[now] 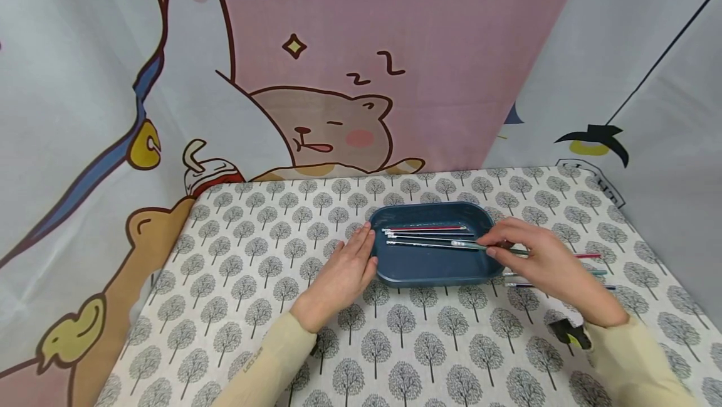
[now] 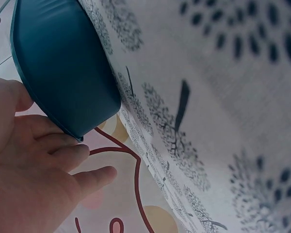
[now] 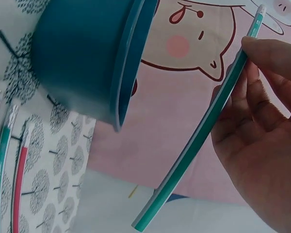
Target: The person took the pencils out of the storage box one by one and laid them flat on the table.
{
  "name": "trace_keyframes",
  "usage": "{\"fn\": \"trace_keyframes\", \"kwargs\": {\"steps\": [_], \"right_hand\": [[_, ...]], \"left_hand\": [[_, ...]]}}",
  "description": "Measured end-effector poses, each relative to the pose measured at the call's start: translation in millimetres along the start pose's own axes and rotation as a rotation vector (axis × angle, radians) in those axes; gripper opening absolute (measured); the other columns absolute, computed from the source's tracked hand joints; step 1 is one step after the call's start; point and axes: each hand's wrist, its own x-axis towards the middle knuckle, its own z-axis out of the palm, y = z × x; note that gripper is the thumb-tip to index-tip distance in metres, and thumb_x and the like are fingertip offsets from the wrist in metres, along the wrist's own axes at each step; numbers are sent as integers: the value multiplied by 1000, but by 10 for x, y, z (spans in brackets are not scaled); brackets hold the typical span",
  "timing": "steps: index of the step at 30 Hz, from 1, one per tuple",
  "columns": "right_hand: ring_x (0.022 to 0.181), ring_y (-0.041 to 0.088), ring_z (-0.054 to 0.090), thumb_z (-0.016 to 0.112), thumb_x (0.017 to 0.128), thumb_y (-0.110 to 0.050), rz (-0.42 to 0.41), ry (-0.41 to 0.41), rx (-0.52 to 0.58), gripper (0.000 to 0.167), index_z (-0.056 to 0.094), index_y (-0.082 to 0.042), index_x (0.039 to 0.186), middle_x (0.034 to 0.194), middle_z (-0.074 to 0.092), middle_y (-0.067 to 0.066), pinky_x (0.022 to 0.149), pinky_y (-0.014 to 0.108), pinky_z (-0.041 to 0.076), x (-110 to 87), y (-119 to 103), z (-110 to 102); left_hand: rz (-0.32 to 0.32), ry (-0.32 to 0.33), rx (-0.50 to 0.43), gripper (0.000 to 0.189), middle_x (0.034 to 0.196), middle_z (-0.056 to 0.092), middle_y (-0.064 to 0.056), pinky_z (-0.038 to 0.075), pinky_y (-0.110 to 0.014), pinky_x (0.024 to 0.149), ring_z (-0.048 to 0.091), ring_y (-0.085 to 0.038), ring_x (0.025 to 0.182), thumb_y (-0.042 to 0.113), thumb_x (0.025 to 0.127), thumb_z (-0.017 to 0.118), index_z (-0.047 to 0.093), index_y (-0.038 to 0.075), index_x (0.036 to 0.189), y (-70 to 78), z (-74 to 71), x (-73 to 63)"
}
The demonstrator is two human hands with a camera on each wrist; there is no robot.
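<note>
A dark blue plastic tray [image 1: 429, 268] stands on the cloth. Inside it lie several thin pencils, among them a red pencil [image 1: 429, 228], their white eraser ends toward the left. My left hand [image 1: 341, 275] rests against the tray's left rim with fingers extended. Over the right end of the tray, my right hand [image 1: 533, 259] pinches a green-and-white striped pencil [image 3: 199, 133] between thumb and fingers near its white eraser end. That eraser end points left over the tray, and the plain end sticks out behind the hand.
To the right of the tray, partly behind my right hand, more pencils lie on the tree-print cloth [image 1: 406, 332], including a red pencil [image 3: 19, 179] and a green pencil [image 3: 1, 170]. A cartoon-printed curtain [image 1: 451, 81] hangs behind the table.
</note>
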Motion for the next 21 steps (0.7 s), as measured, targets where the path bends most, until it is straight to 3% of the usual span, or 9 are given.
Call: {"fn": "trace_keyframes", "kwargs": {"steps": [11,21], "right_hand": [[81,0,54,80,81,11,41,0,-7,42,79,-22,106,107,67,-13,60,16,42,-217,114,-121],[83,0,58,79,81,11,87,12,-7,44,79,-22,109,107,69,-12,63,14,46,-402,211,-201]], "left_hand": [[-17,-11,-3,60,171,14,-11,31,-62,119,21,-32,155,31,112,44,29,0,161,0,8,0],[-5,-3,11,60,170,17,-14,32,-62,118,23,-34,155,31,111,43,31,-1,160,-7,8,5]]}}
